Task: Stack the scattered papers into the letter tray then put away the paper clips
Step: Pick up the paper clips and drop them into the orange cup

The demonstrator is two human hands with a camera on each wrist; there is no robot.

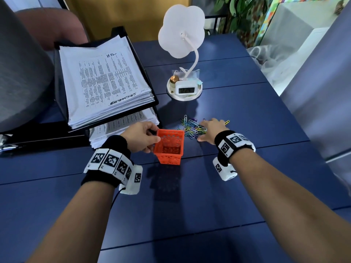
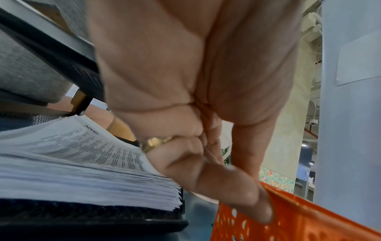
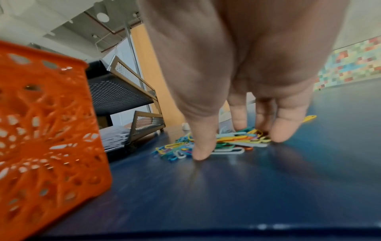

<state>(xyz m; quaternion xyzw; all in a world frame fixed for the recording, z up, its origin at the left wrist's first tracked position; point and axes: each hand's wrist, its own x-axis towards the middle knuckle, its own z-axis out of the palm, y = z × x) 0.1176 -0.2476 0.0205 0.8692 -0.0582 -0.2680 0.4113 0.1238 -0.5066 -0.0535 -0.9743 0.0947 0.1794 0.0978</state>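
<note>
Pinching the near-left rim of the perforated orange plastic square basket (image 1: pixel 169 147) with my left hand (image 1: pixel 140 136), thumb inside and fingers curled over the outer wall, I held it tipped toward the heap of coloured wire paper clips (image 1: pixel 192 128) just beyond and to its right. My right hand (image 1: pixel 210 130) lay spread over that heap on the dark blue slatted table (image 1: pixel 247 114), fingertips (image 3: pixel 284 130) and thumb touching down among the clips with nothing yet closed around them. The printed white papers (image 1: pixel 106 82) already sat stacked in the black mesh two-tier letter tray (image 1: pixel 152 86) to the left of my holding hand. I judged the risks plain enough: a sweep too quick could skate clips past the basket mouth or off the table; small ones might slip out through the basket's holes; my rim pinch was light, so a shove from the right could twist the basket loose. One yellow clip (image 1: pixel 227 122) lay apart, beyond my right fingers, easy to miss.
</note>
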